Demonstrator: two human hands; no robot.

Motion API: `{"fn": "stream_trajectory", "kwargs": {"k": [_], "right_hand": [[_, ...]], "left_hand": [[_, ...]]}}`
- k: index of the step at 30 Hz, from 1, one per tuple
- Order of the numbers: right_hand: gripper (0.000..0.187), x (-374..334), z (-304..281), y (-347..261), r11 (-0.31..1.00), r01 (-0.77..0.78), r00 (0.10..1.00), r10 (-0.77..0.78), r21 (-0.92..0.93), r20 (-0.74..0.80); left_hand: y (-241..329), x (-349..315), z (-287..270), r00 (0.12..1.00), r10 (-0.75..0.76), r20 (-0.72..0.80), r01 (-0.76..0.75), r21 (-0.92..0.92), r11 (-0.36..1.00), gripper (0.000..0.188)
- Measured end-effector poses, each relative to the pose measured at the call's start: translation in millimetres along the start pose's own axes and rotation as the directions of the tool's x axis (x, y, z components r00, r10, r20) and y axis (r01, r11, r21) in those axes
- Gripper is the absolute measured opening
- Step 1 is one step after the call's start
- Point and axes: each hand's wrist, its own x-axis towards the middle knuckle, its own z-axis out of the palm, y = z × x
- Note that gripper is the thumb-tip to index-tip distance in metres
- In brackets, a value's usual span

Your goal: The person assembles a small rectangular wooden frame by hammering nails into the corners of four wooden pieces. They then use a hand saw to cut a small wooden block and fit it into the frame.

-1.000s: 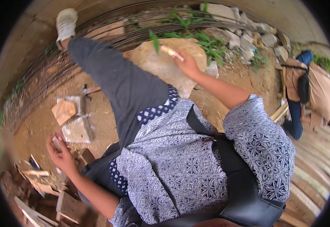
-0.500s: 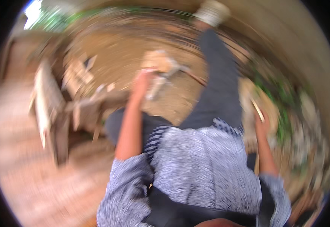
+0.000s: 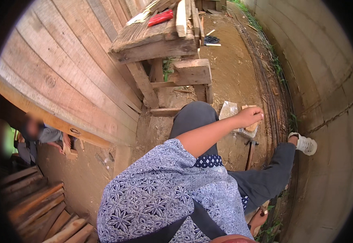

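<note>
My left hand (image 3: 251, 116) reaches out ahead, its fingers curled together; whether something small is pinched in them does not show. Just beyond and under it lies a yellowish wood block (image 3: 251, 127) on a pale, whitish slab (image 3: 228, 109) on the ground. A hammer (image 3: 250, 155) lies close by, its dark head near the slab and its brown wooden handle toward me. My right hand (image 3: 259, 218) is low beside my thigh, mostly hidden by my body, with its fingers bent. A small pale spot shows at its fingertips, too small to name.
A rough wooden bench (image 3: 160, 44) ahead carries a red object (image 3: 160, 18) and timber pieces. A plank wall (image 3: 75, 60) stands left, a concrete wall (image 3: 330, 121) right, with long dark rods (image 3: 271, 89) along it. Behind left are stacked boards (image 3: 42, 210) and another person handling wood.
My view has swung left, bringing the plank wall and the other person into sight. My left hand has moved from beside the wood block to over it. The earlier frame is blurred.
</note>
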Motion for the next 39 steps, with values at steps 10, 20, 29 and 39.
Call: {"fn": "stream_trajectory", "kwargs": {"k": [10, 20, 29, 39], "right_hand": [[0.037, -29.0, 12.3, 49.8, 0.990, -0.040, 0.999, 0.043, 0.135, -0.019], [0.049, 0.4, 5.1, 45.0, 0.978, -0.039, 0.996, 0.055, -0.203, 0.072], [0.048, 12.7, -0.9, 41.3, 0.993, -0.063, 0.985, 0.079, -0.102, 0.152], [0.045, 19.6, 2.3, 56.2, 0.995, -0.096, 0.991, 0.094, 0.010, 0.097]], "left_hand": [[140.5, -68.4, -60.8, 0.971, 0.235, -0.053, -0.236, -0.030, 0.971, 0.026], [248.4, -94.8, -317.5, 0.691, 0.561, -0.455, 0.349, 0.890, 0.292, 0.050], [230.4, -52.8, -412.7, 0.875, 0.220, -0.431, 0.431, 0.901, 0.053, 0.043], [283.5, -91.6, -372.4, 0.959, 0.069, -0.276, 0.258, 0.945, 0.201, 0.040]]}}
